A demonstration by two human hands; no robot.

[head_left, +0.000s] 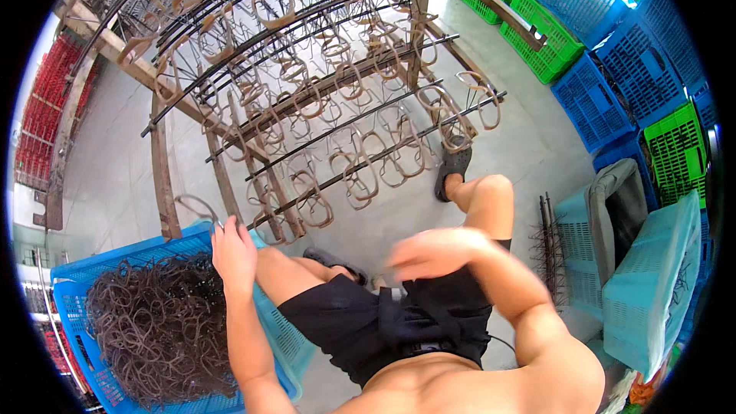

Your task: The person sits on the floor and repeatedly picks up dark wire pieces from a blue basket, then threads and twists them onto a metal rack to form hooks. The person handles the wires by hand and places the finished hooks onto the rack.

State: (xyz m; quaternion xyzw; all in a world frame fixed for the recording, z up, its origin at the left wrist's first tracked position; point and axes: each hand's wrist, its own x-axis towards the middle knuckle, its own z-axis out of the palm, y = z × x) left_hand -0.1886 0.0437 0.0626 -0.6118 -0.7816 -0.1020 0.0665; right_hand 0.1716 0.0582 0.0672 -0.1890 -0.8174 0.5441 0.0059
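Note:
My left hand (234, 254) is raised over the far right corner of a blue plastic basket (130, 255). Its fingertips are pinched on a thin, dark curved loop (201, 202) that sticks out to the left. Inside the basket lies a tangled heap of dark brown loops (157, 330). My right hand (429, 253) hovers above my lap, smeared by motion, so its fingers and anything in them cannot be made out. In front of me stands a rack (159, 172) with long dark rods (337, 178), from which many brown oval loops (360, 184) hang.
Blue crates (590, 100) and green crates (537, 34) are stacked along the right. Nearer, light-blue baskets (648, 284) stand tilted beside a spiky dark bundle (547, 253). Red crates (54, 107) stand at far left. Rod ends (498, 96) jut out above my right foot.

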